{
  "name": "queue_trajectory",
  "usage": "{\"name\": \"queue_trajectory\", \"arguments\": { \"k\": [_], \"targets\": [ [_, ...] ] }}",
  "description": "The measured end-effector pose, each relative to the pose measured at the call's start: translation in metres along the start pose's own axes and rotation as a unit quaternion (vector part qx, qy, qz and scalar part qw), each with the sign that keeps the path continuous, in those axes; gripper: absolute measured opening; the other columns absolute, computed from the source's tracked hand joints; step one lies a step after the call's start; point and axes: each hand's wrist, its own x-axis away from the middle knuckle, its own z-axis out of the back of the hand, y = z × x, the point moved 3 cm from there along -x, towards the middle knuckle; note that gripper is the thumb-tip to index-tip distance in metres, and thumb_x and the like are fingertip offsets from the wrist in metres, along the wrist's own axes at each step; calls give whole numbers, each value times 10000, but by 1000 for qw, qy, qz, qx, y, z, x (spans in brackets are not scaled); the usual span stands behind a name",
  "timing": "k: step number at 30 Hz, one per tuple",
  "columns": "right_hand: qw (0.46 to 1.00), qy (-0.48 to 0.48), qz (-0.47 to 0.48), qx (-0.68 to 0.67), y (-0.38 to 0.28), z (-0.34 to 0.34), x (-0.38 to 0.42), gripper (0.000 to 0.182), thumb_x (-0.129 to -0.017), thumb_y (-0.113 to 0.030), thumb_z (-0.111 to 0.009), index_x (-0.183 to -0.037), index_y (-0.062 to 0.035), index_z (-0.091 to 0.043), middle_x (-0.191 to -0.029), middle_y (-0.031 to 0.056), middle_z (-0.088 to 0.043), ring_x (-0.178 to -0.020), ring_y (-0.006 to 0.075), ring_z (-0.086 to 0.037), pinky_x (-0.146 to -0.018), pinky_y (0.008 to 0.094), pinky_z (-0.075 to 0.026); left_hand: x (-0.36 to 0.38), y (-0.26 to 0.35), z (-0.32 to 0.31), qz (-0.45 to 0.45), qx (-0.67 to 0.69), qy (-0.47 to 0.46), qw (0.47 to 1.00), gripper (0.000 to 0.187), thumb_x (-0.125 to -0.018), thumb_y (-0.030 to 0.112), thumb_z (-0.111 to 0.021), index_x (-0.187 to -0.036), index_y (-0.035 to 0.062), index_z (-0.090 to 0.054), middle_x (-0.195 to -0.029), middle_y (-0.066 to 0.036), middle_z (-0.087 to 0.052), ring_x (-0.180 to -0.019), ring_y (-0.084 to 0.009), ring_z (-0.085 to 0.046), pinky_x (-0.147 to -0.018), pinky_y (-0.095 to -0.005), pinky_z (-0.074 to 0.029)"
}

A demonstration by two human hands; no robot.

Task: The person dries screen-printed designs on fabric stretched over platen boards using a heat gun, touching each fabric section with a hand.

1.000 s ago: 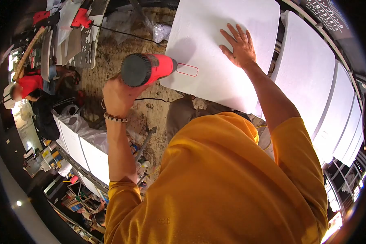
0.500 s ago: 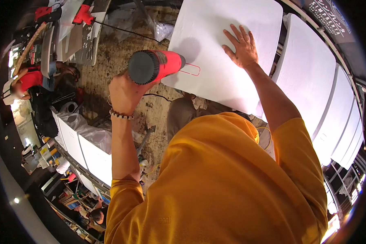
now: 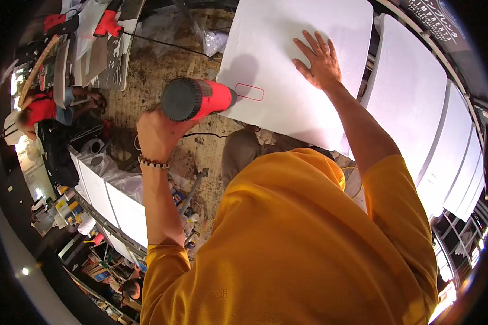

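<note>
My left hand (image 3: 157, 135) is wrapped round the handle of a red and black heat gun (image 3: 216, 97). The handle itself is mostly hidden behind my fingers and the gun's body. The nozzle end points right, over the left edge of a white panel (image 3: 293, 114), near a red rounded outline (image 3: 249, 92) on its surface. Fingers spread, my right hand (image 3: 322, 64) lies flat on the panel's upper right part.
More white panels (image 3: 409, 97) stand in a row at right. At upper left, another red tool (image 3: 108, 24) with a black cord lies on a worktable (image 3: 114, 70). A person in a red top (image 3: 40, 111) is at far left, another person (image 3: 130, 290) at lower left. White boxes (image 3: 122, 203) stand left.
My left hand and the heat gun have shifted slightly left and down, off the red outline, which now shows whole. My right hand stays flat on the panel.
</note>
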Motion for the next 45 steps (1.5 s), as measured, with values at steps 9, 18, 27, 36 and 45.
{"name": "queue_trajectory", "arguments": {
  "k": [9,18,27,36,45],
  "targets": [
    [1000,17,10,-18,2,-6,-1,660,-1067,-656,-433,-1659,-382,-334,-1765,-39,-230,-1648,258,-134,-1354,536,-114,-6,28,-15,-44,63,9,997,495,-691,419,-993,-882,22,-767,-747,-167,-734,-683,-365,-747,-611,-415,-579],
    [999,27,7,-29,0,-3,-1,650,-1060,-614,-498,-1649,-369,-372,-1758,-25,-258,-1637,278,-185,-1343,535,-149,-17,58,-23,-56,94,-10,994,436,-727,375,-937,-973,64,-757,-902,-154,-750,-793,-410,-726,-662,-482,-584],
    [999,35,7,-37,1,-2,0,654,-1051,-617,-514,-1644,-375,-384,-1756,-33,-265,-1636,269,-191,-1343,534,-150,-28,58,-30,-40,76,-14,996,467,-708,389,-937,-930,32,-734,-881,-176,-742,-791,-416,-723,-670,-502,-578],
    [1000,17,2,-26,1,-4,0,655,-1057,-629,-488,-1650,-377,-368,-1760,-36,-253,-1639,261,-177,-1349,528,-129,-17,45,-22,-67,70,-19,995,494,-693,406,-975,-903,21,-748,-815,-183,-745,-747,-393,-741,-644,-449,-584],
    [1000,3,3,-4,0,-3,-2,659,-1066,-673,-408,-1656,-388,-338,-1764,-42,-229,-1646,252,-141,-1357,522,-110,-11,34,-10,-39,51,-15,998,511,-694,414,-985,-910,8,-761,-780,-184,-745,-737,-392,-753,-641,-439,-591]
  ]
}}
